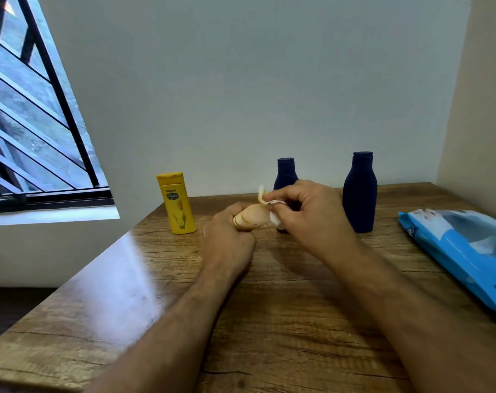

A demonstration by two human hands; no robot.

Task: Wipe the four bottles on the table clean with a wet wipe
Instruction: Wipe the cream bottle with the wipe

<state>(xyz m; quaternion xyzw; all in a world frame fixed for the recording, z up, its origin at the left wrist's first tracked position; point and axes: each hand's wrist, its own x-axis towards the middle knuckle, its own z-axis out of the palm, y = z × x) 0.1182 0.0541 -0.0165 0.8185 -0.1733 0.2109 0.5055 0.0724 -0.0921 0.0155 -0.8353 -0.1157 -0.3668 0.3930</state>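
My left hand (230,236) grips a small pale orange bottle (254,215), held tilted above the wooden table (283,307). My right hand (306,211) presses a white wet wipe (265,195) against the bottle's upper end. A yellow bottle (176,202) stands upright at the back left. Two dark blue bottles stand at the back: a smaller one (285,173) partly hidden behind my right hand, and a larger one (359,192) to its right.
A blue pack of wet wipes (465,251) lies on the table's right side. A grey wall runs behind the bottles. A barred window (34,123) is at the left, beyond the table's left edge.
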